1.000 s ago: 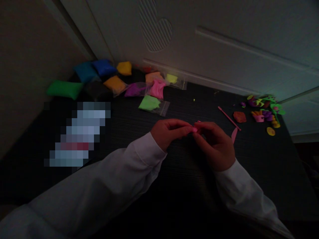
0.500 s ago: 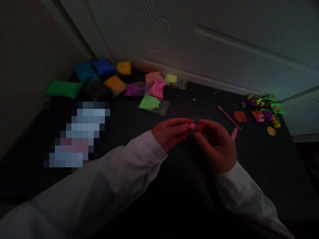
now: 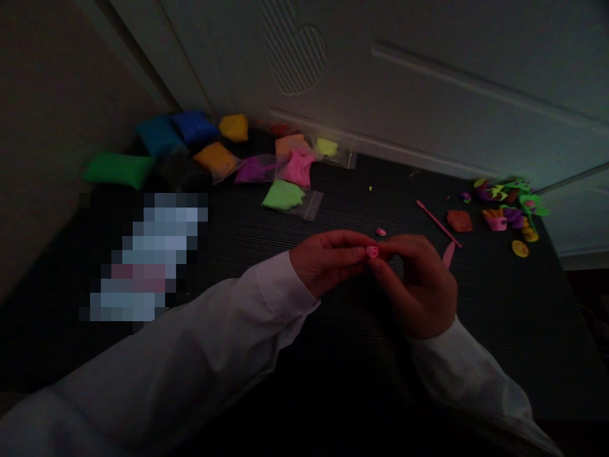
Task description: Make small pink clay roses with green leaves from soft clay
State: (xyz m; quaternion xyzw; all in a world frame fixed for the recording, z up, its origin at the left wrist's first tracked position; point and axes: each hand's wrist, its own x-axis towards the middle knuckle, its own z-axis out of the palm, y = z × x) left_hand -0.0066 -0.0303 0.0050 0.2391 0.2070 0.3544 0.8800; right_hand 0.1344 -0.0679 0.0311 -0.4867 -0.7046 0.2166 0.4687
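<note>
Between the thumb and fingers of my left hand (image 3: pixel 333 260) is a small pink piece of modelling clay (image 3: pixel 372 252), with a rolled, folded end facing me. My right hand (image 3: pixel 421 279) meets it from the other side, thumb and forefinger closed on its edge. Just beyond the fingertips, a smaller pink clay bit (image 3: pixel 381 232) lies on the dark table. Past the right hand are a thin pink modelling stick (image 3: pixel 438 222) and a pink blade-shaped tool (image 3: pixel 448 254), partly covered by that hand.
Bags of coloured clay, including a light green one (image 3: pixel 284 195) and a green one (image 3: pixel 118 170), line the back left. Small clay figures (image 3: pixel 511 209) and a reddish lump (image 3: pixel 459 221) sit at right. A blurred-out rectangle (image 3: pixel 152 254) lies left; a white panel (image 3: pixel 428 95) rises behind.
My right thumb and forefinger have closed in on the pink clay piece, which was held by the left hand alone. The smaller pink bit now shows clear of the right fingers.
</note>
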